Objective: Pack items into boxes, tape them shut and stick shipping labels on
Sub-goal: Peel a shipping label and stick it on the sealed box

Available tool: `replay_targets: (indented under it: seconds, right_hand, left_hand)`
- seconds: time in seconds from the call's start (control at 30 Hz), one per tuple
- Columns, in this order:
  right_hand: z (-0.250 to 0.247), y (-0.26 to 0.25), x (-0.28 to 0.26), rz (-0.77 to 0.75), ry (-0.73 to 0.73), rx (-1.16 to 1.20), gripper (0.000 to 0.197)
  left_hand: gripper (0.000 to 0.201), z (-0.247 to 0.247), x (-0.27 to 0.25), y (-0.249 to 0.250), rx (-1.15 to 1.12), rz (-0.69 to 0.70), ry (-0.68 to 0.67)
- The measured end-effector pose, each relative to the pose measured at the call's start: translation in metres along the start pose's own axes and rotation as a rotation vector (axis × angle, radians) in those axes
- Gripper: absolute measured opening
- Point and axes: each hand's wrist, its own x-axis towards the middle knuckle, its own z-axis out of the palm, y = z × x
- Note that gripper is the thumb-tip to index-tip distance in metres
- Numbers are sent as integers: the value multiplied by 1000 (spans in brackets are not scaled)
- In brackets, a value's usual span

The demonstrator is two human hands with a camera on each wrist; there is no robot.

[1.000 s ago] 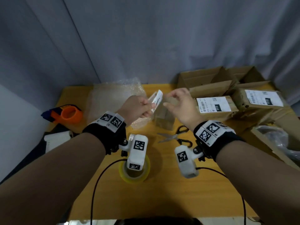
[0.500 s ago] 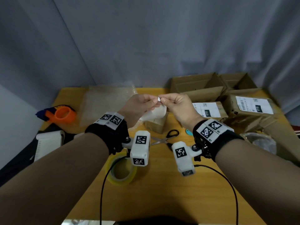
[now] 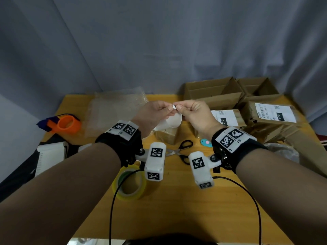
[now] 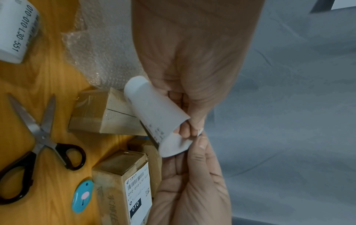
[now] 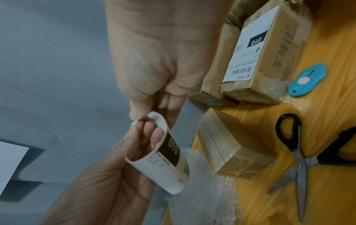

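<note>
A: Item one, the shipping label (image 3: pixel 169 121)?
B: White, curled into a loose tube, printed "010" on a black block. It was held in the air above the table (image 3: pixel 177 209), over a small taped box (image 3: pixel 167 136).

A: Hands?
B: The left hand (image 3: pixel 154 114) pinched the label's top corner between thumb and fingertips, with the other fingers tucked inside the curl. The right hand (image 3: pixel 192 112) pinched the same corner from the other side, so the thumbs nearly met.

A: Boxes?
B: One labelled box (image 3: pixel 228 118) lay just right of the hands and a second labelled box (image 3: pixel 272 114) farther right. Open empty cartons (image 3: pixel 212 92) stood at the back.

A: Sundries?
B: Black-handled scissors (image 3: pixel 182 152), lying open. A small blue cutter (image 3: pixel 206 143) beside them. A yellowish roll of tape (image 3: pixel 130 186) lay near the table's front edge, an orange tape dispenser (image 3: pixel 65 123) at the left edge, and a bubble wrap sheet (image 3: pixel 113 112) at the back left.
</note>
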Motion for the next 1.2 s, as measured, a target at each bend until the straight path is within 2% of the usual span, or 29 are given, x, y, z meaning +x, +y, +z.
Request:
replay_targets:
  seconds: [0.3,0.47,0.57,0.67,0.77,0.87,0.93,1.03,1.1,1.2]
  right_hand:
    - [6,-5,-2,-21,-7,27,26]
    - [8,-8,-1,-49,22,-43,17]
    - [11,-9,2,-67,64,-137,11]
    - [11,-8,3,-57,147,-139,15]
    - [7,-7,3,-42,182,-111,18]
    - [8,-7,0,-41,121,-147,16]
    - [12,-8,-3,-63,59,-184,18]
    - [17,-9,-4,-70,34,-163,19]
    - [20,-8,-2,-23,54,-104,19]
    - [22,-11,-1,69,75,10,19]
  left_hand:
    - [13,-3,0,2,92,0,48]
    - [13,1,-2,8,161,28,105]
    - [16,2,-2,9,204,29,141]
    - [15,0,-4,7,266,16,146]
    - [14,-3,-4,2,133,-64,166]
    - [22,-1,-6,5,-73,-148,125]
    - [29,1,-8,9,-37,-118,84]
    - [22,2,-7,7,2,-84,122]
    - [17,0,-7,6,12,-83,153]
    - [21,-2,-7,6,63,-81,186]
